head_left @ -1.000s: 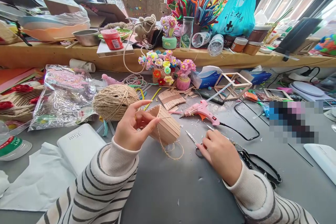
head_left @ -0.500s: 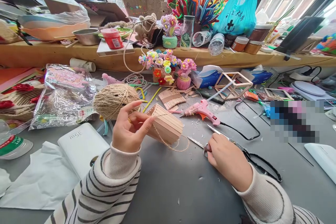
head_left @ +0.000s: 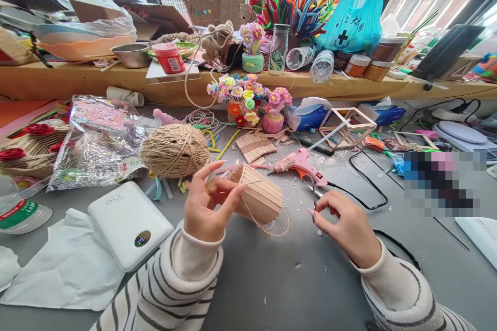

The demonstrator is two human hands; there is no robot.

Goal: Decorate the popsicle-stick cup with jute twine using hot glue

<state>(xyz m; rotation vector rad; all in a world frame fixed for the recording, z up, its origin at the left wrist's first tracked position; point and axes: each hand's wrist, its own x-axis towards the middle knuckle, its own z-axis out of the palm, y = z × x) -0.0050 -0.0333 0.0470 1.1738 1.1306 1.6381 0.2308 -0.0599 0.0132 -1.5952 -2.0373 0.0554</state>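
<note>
Between the thumb and fingers of my left hand is a tilted cylinder of wooden craft sticks. A strand of twine lies at its rim and loops down below it. My right hand, to the right and apart from the cylinder, is closed on a small pair of scissors, whose blades point up and away; the handles are partly hidden by the fingers. Beyond my left hand sits a ball of twine. A pink hot glue gun lies just beyond my right hand.
A white power bank and crumpled tissue lie at left. Loose craft sticks, a wooden stick frame and crocheted flowers stand farther back. A black cable curves at right. Jars and bags crowd the shelf.
My right hand has lifted the small scissors off the table and swung their blades from pointing left to pointing up. My left hand and the cylinder have shifted slightly right and down in view.
</note>
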